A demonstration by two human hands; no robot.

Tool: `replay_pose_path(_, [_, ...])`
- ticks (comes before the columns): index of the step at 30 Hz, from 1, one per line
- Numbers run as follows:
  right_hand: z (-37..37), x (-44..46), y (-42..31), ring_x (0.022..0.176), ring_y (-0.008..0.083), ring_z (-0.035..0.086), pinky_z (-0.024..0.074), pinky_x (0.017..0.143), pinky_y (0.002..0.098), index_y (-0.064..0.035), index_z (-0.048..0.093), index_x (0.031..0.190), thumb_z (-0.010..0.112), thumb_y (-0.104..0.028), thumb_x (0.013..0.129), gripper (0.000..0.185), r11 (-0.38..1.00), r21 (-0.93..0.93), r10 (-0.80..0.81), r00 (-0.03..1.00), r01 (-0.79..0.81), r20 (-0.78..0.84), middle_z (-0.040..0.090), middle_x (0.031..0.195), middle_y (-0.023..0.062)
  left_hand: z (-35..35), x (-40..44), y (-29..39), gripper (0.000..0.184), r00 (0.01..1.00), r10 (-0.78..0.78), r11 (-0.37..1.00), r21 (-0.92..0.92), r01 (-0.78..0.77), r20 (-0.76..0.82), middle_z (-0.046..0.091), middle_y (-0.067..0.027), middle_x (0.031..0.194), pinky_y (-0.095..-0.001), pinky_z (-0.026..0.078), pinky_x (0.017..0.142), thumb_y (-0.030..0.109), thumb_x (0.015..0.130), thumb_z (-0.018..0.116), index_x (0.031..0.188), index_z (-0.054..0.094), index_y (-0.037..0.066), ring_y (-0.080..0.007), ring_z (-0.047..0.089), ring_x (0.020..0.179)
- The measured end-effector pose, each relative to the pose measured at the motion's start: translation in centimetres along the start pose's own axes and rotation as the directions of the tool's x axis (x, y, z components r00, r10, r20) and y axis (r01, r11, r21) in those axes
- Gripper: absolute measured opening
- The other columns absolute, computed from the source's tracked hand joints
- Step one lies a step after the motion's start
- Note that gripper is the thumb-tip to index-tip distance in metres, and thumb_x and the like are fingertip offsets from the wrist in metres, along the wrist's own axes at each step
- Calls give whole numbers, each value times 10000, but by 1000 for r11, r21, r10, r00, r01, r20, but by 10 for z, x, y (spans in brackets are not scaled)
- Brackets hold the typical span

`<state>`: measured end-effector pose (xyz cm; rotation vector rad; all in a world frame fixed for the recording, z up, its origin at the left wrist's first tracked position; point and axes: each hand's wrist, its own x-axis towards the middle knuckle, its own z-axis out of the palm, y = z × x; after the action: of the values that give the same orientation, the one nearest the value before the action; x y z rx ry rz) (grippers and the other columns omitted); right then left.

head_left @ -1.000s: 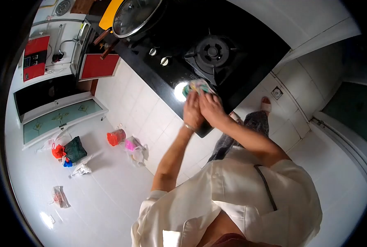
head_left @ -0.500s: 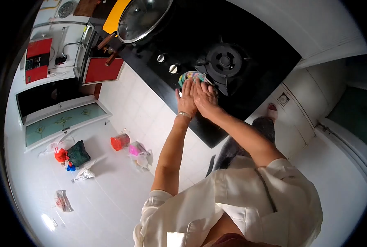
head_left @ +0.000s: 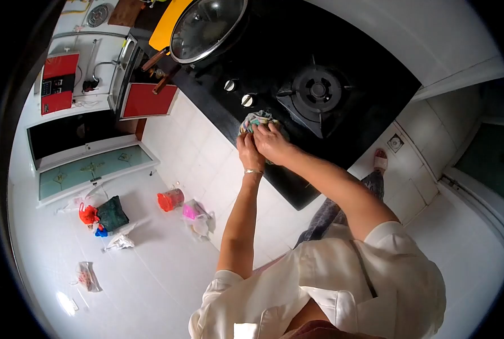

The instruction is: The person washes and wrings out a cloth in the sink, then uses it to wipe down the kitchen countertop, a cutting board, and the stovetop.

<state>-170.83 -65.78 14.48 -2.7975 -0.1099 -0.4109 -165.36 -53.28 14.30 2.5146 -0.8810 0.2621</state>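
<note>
A crumpled multicoloured cloth [head_left: 256,120] rests on the black glass cooktop [head_left: 274,34], near its front edge and just below a control knob [head_left: 249,100]. My left hand [head_left: 248,151], with a bracelet at the wrist, has its fingers curled on the cloth's near side. Beside it, my right hand [head_left: 272,143] grips the cloth with bent fingers. The hands touch each other, and part of the cloth is hidden beneath them. To the right of the cloth is the gas burner [head_left: 317,90] with its black pan support.
A glass-lidded pan [head_left: 207,28] with wooden handles stands at the cooktop's far left, by a yellow board [head_left: 166,25]. A second knob [head_left: 229,85] is close by. On the floor are a red bin [head_left: 170,200] and several bags. A sink [head_left: 125,68] lies further left.
Both hands have drawn the cloth toward the cooktop's front edge. Their fingers, stretched out flat before, are now bent and gathering the cloth. The whole view has shifted slightly.
</note>
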Motion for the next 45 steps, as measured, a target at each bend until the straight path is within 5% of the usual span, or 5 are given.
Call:
replay_pose_path(13, [-79,104,67,1116,323,598,520,940,447,-29,676,1054,579,-87,919,176,925,377,36,998,-53,54,639,1143,163,-45,128,-30,249,989,-74,966,-238,103,126,695,-132,919,-344,551,704,-32,748,671,965,726,78,-276,706,811])
replay_pose_path(17, [-144,145,127,1280,340,507,418,1093,487,-61,698,1185,666,-62,870,317,956,221,134,957,-193,256,622,1277,141,-34,210,18,286,968,248,968,-42,-246,49,708,-126,968,-400,553,798,-36,742,625,977,723,94,-341,686,892])
replay_pose_path(19, [-113,155,148,1369,381,432,340,1149,548,-18,688,1231,667,-43,860,372,971,71,141,789,-228,598,568,1384,164,4,213,1,300,791,-37,976,193,-103,611,698,-104,1085,-558,492,962,161,864,576,1122,726,142,-324,651,1101])
replay_pose_path(22, [-86,133,149,1406,431,355,229,1192,599,20,677,1228,648,-18,839,392,989,77,54,780,-130,623,459,1473,182,19,204,12,341,722,15,898,308,-313,692,598,-80,1320,-726,258,1099,175,925,508,1219,674,125,-245,535,1307])
replay_pose_path(45, [-41,209,259,1547,271,179,100,1229,635,-268,490,1474,484,-265,1015,459,976,-184,-21,891,117,454,330,1629,2,120,283,60,698,867,-362,785,613,86,341,428,-348,1395,-606,243,1131,462,840,633,1296,594,-65,-486,378,1331])
